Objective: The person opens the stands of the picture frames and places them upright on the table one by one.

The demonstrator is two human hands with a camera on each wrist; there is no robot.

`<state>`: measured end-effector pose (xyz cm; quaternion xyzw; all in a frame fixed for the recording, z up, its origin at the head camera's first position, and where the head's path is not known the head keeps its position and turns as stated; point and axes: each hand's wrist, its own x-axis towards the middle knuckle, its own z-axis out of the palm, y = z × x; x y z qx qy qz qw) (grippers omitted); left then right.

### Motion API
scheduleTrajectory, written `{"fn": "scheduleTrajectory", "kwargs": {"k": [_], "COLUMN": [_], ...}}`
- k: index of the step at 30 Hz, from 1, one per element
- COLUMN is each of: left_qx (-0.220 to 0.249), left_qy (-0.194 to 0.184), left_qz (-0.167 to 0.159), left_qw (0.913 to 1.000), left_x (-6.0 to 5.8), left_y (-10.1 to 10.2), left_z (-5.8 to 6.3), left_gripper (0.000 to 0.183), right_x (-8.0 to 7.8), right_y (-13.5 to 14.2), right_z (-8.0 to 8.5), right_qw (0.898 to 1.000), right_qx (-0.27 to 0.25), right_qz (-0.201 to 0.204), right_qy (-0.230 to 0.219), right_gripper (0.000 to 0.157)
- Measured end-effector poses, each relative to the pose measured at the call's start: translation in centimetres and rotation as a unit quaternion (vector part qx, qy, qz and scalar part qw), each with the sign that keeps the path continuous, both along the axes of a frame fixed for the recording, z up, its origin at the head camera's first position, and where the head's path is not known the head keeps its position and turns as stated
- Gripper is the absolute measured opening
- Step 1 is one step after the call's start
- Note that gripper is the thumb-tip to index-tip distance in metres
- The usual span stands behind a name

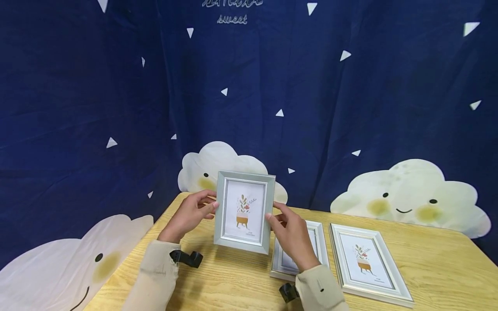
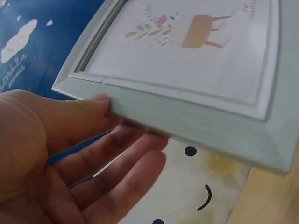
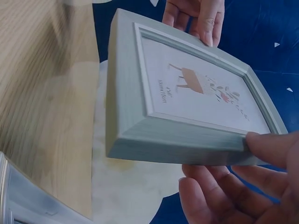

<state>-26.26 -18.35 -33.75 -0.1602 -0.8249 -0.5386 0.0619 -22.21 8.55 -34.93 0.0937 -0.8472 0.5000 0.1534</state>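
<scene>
A pale grey-green picture frame (image 1: 245, 211) with a printed plant-pot picture is held upright above the table, facing the head camera. My left hand (image 1: 192, 214) pinches its left edge, thumb on the front and fingers behind, as the left wrist view also shows with the thumb (image 2: 100, 100) on the moulding. On the opposite edge my right hand (image 1: 289, 231) grips the same way; its thumb (image 3: 266, 144) lies on the front border in the right wrist view. Partly hidden behind the right hand, a silver-white picture frame (image 1: 320, 242) lies on the table.
Another silver-white picture frame (image 1: 365, 263) lies face up at the right. The wooden table (image 1: 218, 280) ends at a dark blue curtain (image 1: 249, 108) printed with clouds and white triangles. Black straps with small cameras (image 1: 186, 258) sit at both wrists.
</scene>
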Motion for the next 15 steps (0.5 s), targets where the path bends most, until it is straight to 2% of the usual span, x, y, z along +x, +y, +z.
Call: {"fn": "scheduleTrajectory", "kwargs": {"k": [2,6,15], "left_qx": [0.003,0.004,0.011], "left_qy": [0.011,0.008,0.009], "left_qz": [0.004,0.013,0.019], "left_qw": [0.9999,0.9999,0.9997], "left_x": [0.08,0.15,0.35], "left_y": [0.18,0.41,0.65], "left_z": [0.06,0.03,0.50], "left_gripper": [0.026,0.028,0.031], "right_x": [0.05,0.08,-0.12], "right_y": [-0.02,-0.07,-0.75], "right_z": [0.03,-0.07,-0.54], "right_qw": [1.000,1.000,0.997], "right_qx": [-0.006,-0.011,-0.020], "right_qz": [-0.001,-0.003,-0.018], "right_qy": [0.001,0.011,0.067], "right_gripper": [0.037,0.036,0.031]}}
